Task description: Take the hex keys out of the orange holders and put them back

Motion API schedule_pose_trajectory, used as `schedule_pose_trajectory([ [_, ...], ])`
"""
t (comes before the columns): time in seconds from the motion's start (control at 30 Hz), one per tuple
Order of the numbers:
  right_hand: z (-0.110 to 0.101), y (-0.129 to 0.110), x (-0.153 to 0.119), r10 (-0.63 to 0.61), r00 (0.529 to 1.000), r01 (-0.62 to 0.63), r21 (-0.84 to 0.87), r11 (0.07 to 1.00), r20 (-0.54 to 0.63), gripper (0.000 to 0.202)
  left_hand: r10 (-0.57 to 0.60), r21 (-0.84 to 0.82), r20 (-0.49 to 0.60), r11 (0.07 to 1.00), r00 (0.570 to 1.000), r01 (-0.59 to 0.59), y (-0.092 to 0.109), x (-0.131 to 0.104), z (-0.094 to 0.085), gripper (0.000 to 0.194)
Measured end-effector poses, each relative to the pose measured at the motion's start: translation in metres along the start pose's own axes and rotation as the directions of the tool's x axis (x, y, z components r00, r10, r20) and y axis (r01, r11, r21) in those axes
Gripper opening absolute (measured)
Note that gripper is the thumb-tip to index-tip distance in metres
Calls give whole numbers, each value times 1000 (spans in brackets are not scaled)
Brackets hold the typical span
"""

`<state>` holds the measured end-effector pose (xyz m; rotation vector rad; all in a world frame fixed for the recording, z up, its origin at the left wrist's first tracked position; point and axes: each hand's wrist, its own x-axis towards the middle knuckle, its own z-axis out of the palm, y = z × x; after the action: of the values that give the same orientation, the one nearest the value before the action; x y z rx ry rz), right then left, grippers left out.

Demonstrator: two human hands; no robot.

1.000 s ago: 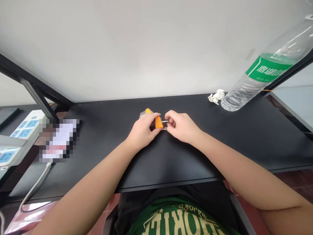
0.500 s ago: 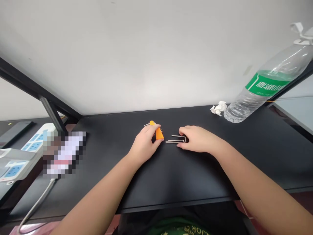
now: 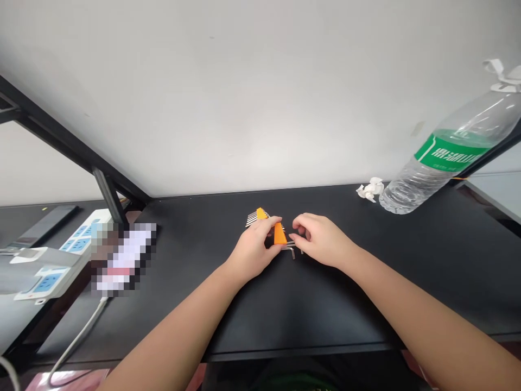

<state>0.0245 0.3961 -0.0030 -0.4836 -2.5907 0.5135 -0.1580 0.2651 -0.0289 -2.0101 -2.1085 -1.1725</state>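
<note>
My left hand (image 3: 257, 247) grips an orange hex key holder (image 3: 280, 234) between thumb and fingers, low over the black tabletop. A row of thin metal hex keys (image 3: 252, 218) sticks out of the holder's left side. Just right of the holder, my right hand (image 3: 319, 236) has its fingers curled in toward the thumb; whatever may be in them is hidden. Loose L-shaped hex keys (image 3: 293, 251) lie beneath the right thumb, by the holder's near end, partly covered by the hands.
A large clear bottle with a green label (image 3: 451, 152) stands at the back right, beside crumpled tissue (image 3: 371, 189). At left are a blurred-out phone-like item (image 3: 126, 258) with a white cable (image 3: 79, 339) and a power strip (image 3: 83, 239). A wall rises behind the table.
My right hand has moved left, off its place around the loose hex keys and up to the holder. The loose keys now lie by the holder's near end. The view has shifted slightly.
</note>
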Motion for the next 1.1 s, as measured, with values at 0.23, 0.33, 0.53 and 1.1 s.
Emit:
schedule_pose_trajectory([
  [0.23, 19, -9, 1, -42, 994, 72, 330, 941, -98, 4, 7, 25, -9, 1000, 1000, -7, 5, -3, -2, 44],
  [0.33, 19, -7, 3, 0, 990, 40, 279, 959, -143, 13, -14, 84, -24, 996, 1000, 16, 0, -1, -3, 45],
  [0.53, 1, 18, 9, 162, 987, -161, 16, 987, -19, 14, -40, 146, -65, 988, 997, 49, -7, 2, -9, 44],
  [1.1, 10, -5, -5, 24, 994, -12, -108, 994, 110, 4, -57, 35, -52, 998, 997, 59, -9, 2, -7, 49],
])
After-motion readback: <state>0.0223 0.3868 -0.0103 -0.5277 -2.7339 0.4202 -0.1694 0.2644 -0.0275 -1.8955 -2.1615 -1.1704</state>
